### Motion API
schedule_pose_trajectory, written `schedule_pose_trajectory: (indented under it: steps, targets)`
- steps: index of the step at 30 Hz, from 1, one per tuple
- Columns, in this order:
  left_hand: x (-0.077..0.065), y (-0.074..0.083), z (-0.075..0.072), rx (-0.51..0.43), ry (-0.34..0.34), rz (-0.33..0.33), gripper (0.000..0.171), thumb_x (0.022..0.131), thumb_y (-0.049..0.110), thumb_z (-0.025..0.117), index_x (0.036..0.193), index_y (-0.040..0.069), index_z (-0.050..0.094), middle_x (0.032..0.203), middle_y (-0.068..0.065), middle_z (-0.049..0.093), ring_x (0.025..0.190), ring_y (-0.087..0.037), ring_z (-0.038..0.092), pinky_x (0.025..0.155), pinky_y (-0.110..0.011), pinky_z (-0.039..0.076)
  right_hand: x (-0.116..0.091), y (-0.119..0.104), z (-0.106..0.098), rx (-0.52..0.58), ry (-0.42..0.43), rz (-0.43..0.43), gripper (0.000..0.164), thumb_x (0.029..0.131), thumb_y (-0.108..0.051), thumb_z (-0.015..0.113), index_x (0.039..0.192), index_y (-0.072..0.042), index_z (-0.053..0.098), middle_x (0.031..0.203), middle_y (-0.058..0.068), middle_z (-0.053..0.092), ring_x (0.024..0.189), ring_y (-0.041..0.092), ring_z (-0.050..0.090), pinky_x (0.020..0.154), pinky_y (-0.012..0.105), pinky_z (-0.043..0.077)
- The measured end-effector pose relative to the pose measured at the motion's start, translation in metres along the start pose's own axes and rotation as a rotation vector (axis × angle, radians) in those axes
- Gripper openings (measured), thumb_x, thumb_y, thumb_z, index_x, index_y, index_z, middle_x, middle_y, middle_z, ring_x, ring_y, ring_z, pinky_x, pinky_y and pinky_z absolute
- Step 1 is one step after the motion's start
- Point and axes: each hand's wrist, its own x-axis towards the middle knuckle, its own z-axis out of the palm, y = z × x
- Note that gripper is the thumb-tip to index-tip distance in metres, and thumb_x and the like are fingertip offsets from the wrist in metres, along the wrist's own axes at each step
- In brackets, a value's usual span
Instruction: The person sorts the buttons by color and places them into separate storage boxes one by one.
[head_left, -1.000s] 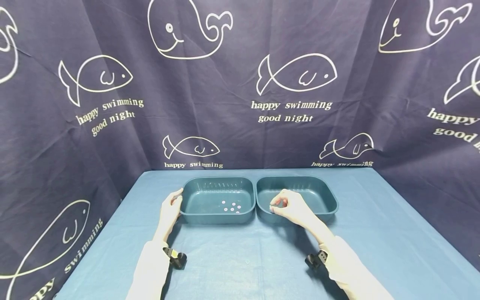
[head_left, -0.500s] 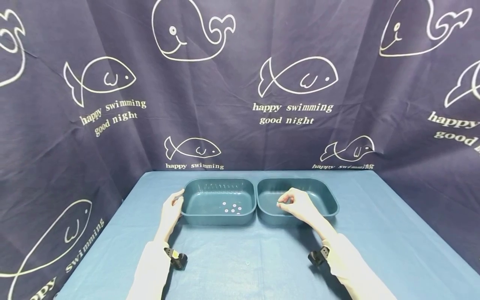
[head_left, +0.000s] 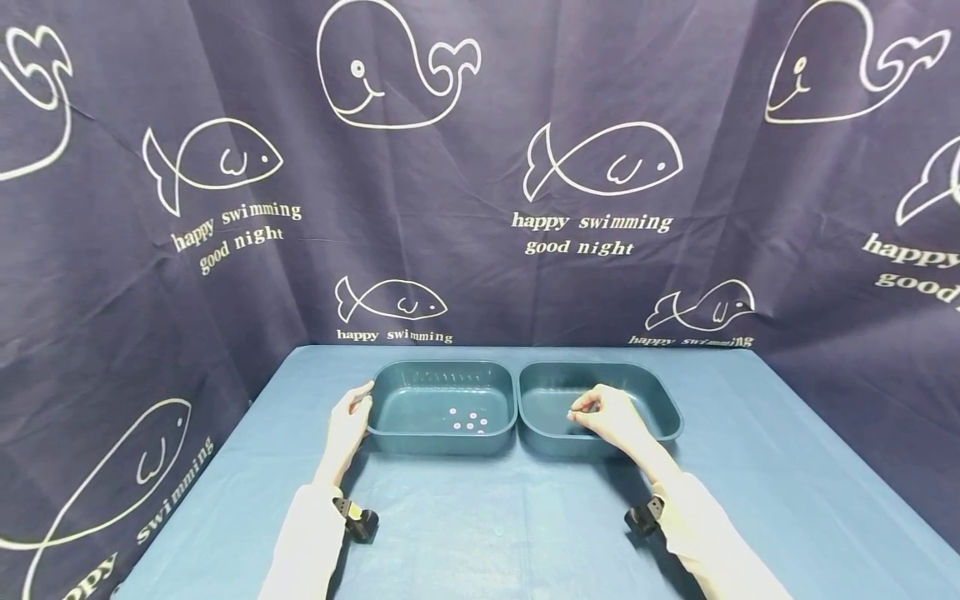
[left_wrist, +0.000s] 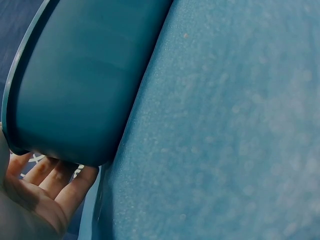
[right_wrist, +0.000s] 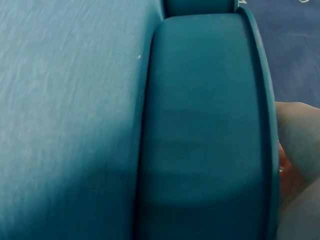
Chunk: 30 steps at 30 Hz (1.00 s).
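Two teal bins stand side by side on the blue cloth. At the outer end of the left bin is my left hand; its fingers rest against the end wall, the thumb beside the rim. Several small pinkish-white discs lie loose on that bin's floor, toward its right front. Over the right bin, my right hand pinches a small pinkish-white disc between thumb and index finger. In the right wrist view, the bin's front wall hides most of these fingers.
Blue cloth covers the table in front of the bins. A dark curtain with white fish and whale drawings hangs close behind and at both sides. Each wrist carries a small black camera.
My right hand has moved a little to the right over the right bin, and the pale disc shows at its fingertips again. The left hand stays at its bin; the head view has shifted slightly.
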Motion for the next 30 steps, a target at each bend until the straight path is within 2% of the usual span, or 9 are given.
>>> schedule_pose_trajectory:
  steps: [7,16,25,30]
  targets:
    - [-0.001,0.0005,0.0014,0.005,0.01,0.006,0.037,0.095,0.017,0.046,0.131,0.014,0.054,0.078,-0.013,0.053,0.05,-0.006,0.04,0.051,-0.023,0.041,-0.0003,0.0069,-0.0028,-0.007,-0.009,0.027,0.01,0.071,-0.018,0.077,0.077,-0.011,0.073,0.073,0.0,0.066,0.063,0.008,0.052,0.058,0.024,0.041]
    - [-0.0008,0.0007,0.0022,0.017,0.004,-0.002,0.037,0.096,0.017,0.045,0.132,0.014,0.054,0.089,-0.017,0.058,0.053,-0.007,0.043,0.054,-0.024,0.042,0.0003,0.0097,-0.0045,-0.004,-0.018,0.048,0.011,0.07,-0.018,0.078,0.077,-0.01,0.073,0.073,0.0,0.066,0.06,0.007,0.053,0.056,0.024,0.041]
    - [-0.001,0.0002,0.0013,-0.001,0.012,0.007,0.037,0.095,0.016,0.046,0.131,0.013,0.054,0.081,-0.015,0.055,0.05,-0.006,0.041,0.052,-0.023,0.041,0.0024,0.0091,-0.0061,-0.025,-0.017,0.052,0.011,0.07,-0.019,0.078,0.077,-0.011,0.073,0.072,0.0,0.067,0.059,0.006,0.054,0.056,0.025,0.041]
    - [-0.0003,0.0004,0.0009,-0.023,0.006,0.002,0.037,0.095,0.016,0.046,0.131,0.012,0.054,0.087,-0.017,0.057,0.049,-0.005,0.04,0.051,-0.023,0.041,0.0032,0.0087,-0.0066,-0.033,-0.01,0.059,0.013,0.07,-0.021,0.078,0.077,-0.011,0.073,0.071,0.0,0.067,0.058,0.005,0.053,0.056,0.025,0.041]
